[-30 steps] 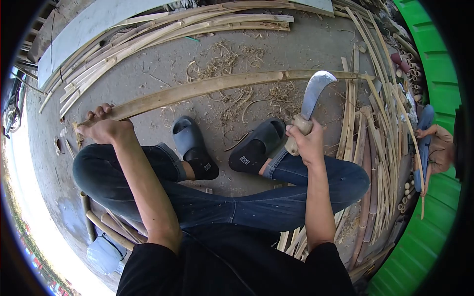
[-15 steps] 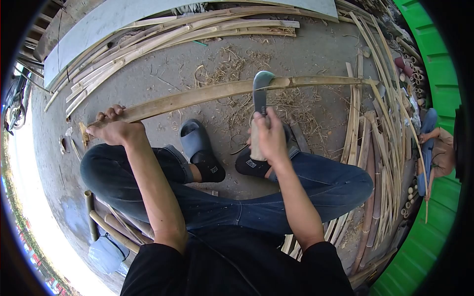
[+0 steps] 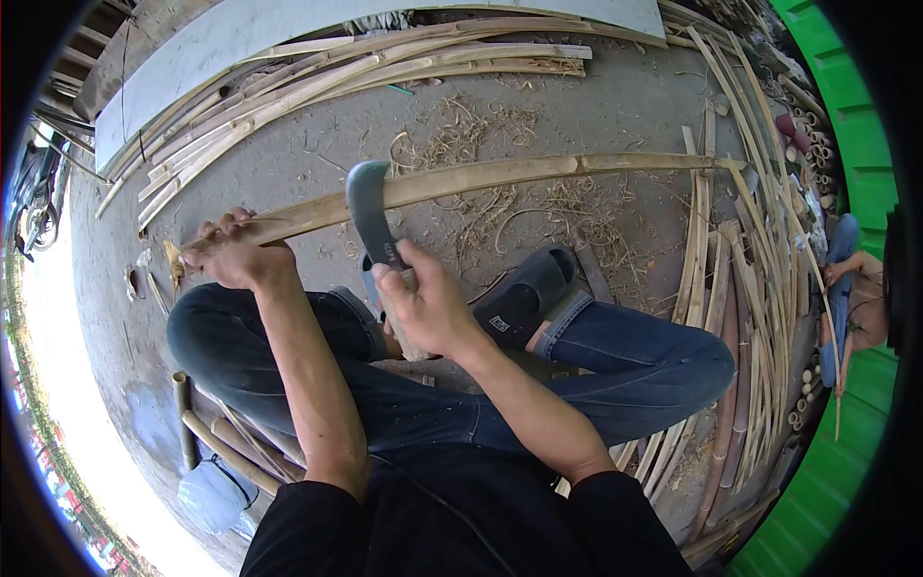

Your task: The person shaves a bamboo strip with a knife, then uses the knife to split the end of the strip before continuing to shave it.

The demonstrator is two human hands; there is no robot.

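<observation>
Left hand [image 3: 236, 255]: grip clenched round the near end of the long pale split bamboo strip [image 3: 538, 168], which runs off to the right beyond the feet.
Right hand [image 3: 428, 308]: grip clenched on the curved grey steel billhook [image 3: 365, 207], its hooked tip at the strip's upper edge, near the left hand.
Open room: bare grey concrete floor [image 3: 317, 144] beyond the strip.
Edges: stacked bamboo slats [image 3: 385, 58] line the far side; green corrugated wall [image 3: 846, 125] on the right, with a seated person [image 3: 856, 288] beside it.
Surface: dry bamboo shavings [image 3: 461, 135] scattered about.
</observation>
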